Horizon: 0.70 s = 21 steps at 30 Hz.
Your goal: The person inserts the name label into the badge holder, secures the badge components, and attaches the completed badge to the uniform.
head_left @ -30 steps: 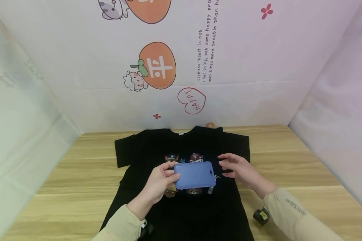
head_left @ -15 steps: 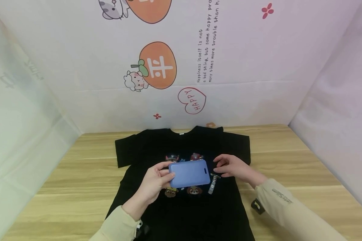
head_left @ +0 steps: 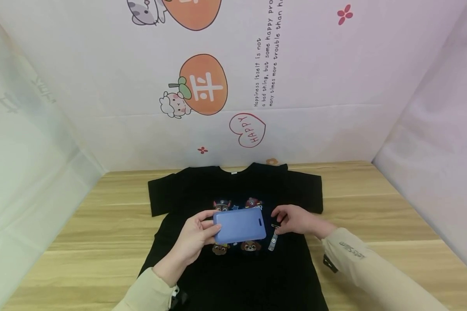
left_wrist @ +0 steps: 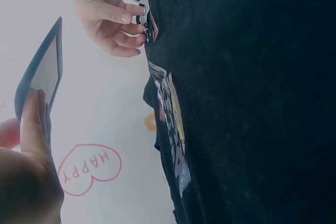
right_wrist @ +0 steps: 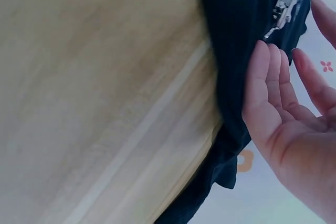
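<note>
My left hand grips a blue card holder by its left end, thumb on top and fingers beneath. The holder has a small slot at its right end and is held over a black T-shirt. A short badge strap with a metal clip lies on the shirt just right of the holder. Over that clip is my right hand, fingertips right at the metal part. The right wrist view shows its fingers nearly straight and the thumb apart, with the strap clip just past the fingertips.
The T-shirt lies spread on a wood-grain table, cartoon dog faces printed on its chest. A white printed cloth stands behind, with white cloth walls on both sides. A dark wrist device shows below the right cuff.
The left hand has moved the card holder a little to the left, uncovering the strap. My right hand has come left and down to the clip.
</note>
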Tool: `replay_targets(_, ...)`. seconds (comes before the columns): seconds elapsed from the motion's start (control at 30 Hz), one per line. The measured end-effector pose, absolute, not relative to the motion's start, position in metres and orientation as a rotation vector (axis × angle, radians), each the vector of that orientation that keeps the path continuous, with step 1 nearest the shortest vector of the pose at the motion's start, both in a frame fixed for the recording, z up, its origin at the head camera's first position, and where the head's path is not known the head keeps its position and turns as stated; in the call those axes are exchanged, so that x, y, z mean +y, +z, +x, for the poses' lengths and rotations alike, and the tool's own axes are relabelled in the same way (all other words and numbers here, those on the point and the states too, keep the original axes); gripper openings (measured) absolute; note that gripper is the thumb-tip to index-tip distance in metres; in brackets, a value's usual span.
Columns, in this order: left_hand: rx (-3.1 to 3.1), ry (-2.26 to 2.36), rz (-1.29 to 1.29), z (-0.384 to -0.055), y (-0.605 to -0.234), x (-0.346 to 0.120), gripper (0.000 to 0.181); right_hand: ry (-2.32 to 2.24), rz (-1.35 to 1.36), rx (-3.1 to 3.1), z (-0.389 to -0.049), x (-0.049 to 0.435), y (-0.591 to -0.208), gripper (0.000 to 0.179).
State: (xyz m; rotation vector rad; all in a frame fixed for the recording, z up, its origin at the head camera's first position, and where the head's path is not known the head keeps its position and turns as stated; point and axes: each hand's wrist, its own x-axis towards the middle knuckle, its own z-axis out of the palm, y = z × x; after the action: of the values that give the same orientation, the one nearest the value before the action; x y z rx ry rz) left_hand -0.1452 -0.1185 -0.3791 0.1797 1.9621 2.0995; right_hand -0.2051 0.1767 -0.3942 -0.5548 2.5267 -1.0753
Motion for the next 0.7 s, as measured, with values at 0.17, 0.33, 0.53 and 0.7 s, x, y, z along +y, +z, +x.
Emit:
replay_targets(0.17, 1.965, 2.093, 0.182, -0.1443, -0.3772, -0.1182, 0.047, -1.029, -0.567, 2.544, -0.2063, 0.1750, -0.3963, 0.040)
replay_targets(0.33, 1.959, 2.093, 0.190, -0.1445, -0.3770, -0.1180, 0.046, -0.996, -0.560, 2.553, -0.2064, 0.1725, -0.3959, 0.040)
replay_targets(0.53, 1.951, 2.087, 0.196, -0.1454, -0.3776, -0.1179, 0.046, -0.987, -0.550, 2.537, -0.2070, 0.1705, -0.3962, 0.035)
replay_targets(0.7, 1.945, 2.083, 0.189, -0.1453, -0.3769, -0.1174, 0.046, -0.964, -0.535, 2.537, -0.2077, 0.1690, -0.3975, 0.029)
